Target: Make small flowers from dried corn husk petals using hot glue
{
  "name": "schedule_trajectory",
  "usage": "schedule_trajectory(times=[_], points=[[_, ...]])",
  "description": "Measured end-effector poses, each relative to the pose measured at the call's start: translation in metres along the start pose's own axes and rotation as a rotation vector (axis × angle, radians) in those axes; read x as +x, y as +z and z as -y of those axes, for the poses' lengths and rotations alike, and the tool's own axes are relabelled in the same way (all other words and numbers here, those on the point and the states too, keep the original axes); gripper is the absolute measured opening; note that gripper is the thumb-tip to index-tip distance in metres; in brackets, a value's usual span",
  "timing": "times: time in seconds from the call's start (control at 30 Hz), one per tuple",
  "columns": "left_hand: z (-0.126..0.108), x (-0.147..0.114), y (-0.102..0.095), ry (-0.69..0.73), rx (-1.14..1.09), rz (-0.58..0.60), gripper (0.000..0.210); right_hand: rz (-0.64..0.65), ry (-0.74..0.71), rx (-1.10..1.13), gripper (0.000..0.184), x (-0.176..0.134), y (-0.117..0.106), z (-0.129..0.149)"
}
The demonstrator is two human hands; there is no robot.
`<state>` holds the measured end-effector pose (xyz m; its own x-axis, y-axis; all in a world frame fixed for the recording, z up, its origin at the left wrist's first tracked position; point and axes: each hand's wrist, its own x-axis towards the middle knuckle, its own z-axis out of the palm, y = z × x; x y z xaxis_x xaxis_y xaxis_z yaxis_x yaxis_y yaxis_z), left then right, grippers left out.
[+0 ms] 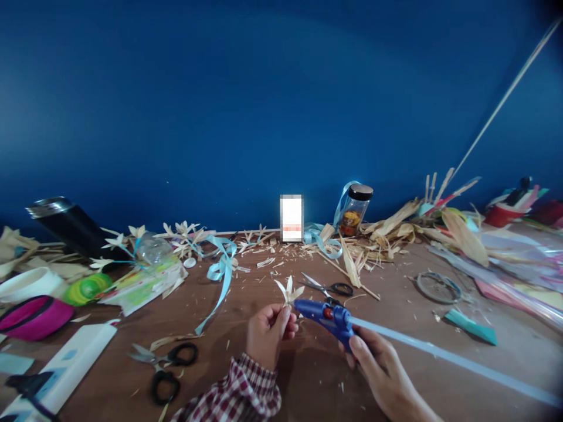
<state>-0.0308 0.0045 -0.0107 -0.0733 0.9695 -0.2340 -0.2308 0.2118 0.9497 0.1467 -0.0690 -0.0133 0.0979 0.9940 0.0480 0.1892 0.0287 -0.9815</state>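
Note:
Between the fingertips of my left hand (271, 331) is a small pale flower (289, 291), its pointed petals facing up; it looks made of dried corn husk. My right hand (377, 360) grips the handle of a blue glue gun (323, 316). The gun's nozzle points left and meets the flower's base, though whether it touches is hard to tell. A long translucent glue stick (440, 350) runs out of the gun's rear toward the right. Just behind the gun lie scissors (328, 286) with black handles.
A second pair of scissors (165, 366) lies at front left, near a white power strip (73, 366). Light blue ribbon (222, 269), husk scraps (391, 231) and a lidded jar (355, 210) line the back. A dark bottle (77, 225) leans at left; a tape ring (438, 287) sits right.

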Motion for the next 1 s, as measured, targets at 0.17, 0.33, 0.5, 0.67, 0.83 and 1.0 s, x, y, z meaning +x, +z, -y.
schedule_trajectory(times=[0.17, 0.33, 0.5, 0.67, 0.83, 1.0], points=[[-0.001, -0.001, 0.000, 0.002, -0.016, 0.003, 0.027, 0.006, 0.009, -0.016, 0.038, 0.001, 0.000, -0.002], [0.000, -0.001, 0.000, 0.011, 0.011, -0.007, 0.028, -0.027, 0.007, 0.024, 0.035, 0.001, 0.001, -0.005], [0.002, 0.000, 0.000, 0.018, 0.013, 0.003, 0.027, -0.031, 0.001, 0.019, 0.035, 0.001, 0.001, -0.001], [0.000, 0.000, -0.001, 0.012, 0.024, 0.015, 0.030, -0.018, 0.007, -0.038, 0.035, 0.000, 0.002, 0.002], [-0.004, -0.002, -0.001, 0.020, 0.085, -0.020, 0.032, -0.091, -0.100, -0.123, 0.032, 0.001, -0.015, 0.017], [-0.003, 0.000, -0.002, 0.028, 0.117, -0.027, 0.036, -0.276, -0.226, -0.535, 0.026, 0.004, -0.076, 0.022]])
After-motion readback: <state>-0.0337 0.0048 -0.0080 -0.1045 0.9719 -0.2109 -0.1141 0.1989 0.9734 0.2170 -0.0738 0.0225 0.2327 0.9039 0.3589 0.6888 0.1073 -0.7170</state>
